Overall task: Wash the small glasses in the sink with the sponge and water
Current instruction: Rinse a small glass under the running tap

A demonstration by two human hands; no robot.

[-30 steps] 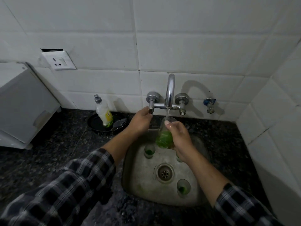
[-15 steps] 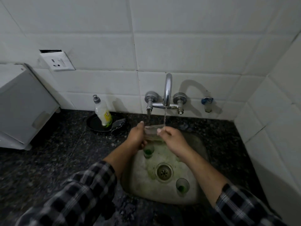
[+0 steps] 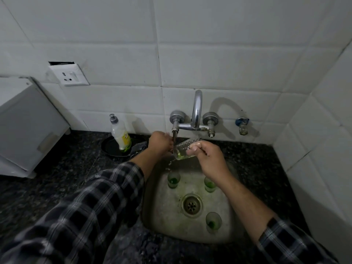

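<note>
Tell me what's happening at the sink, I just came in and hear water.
A person is washing small glasses. The right hand holds one glass tipped on its side over the sink, and water spills out of it. The left hand is at the left tap handle. Three glasses with green residue stand in the basin: one back left, one back right, one near the front. No sponge is clearly in hand.
</note>
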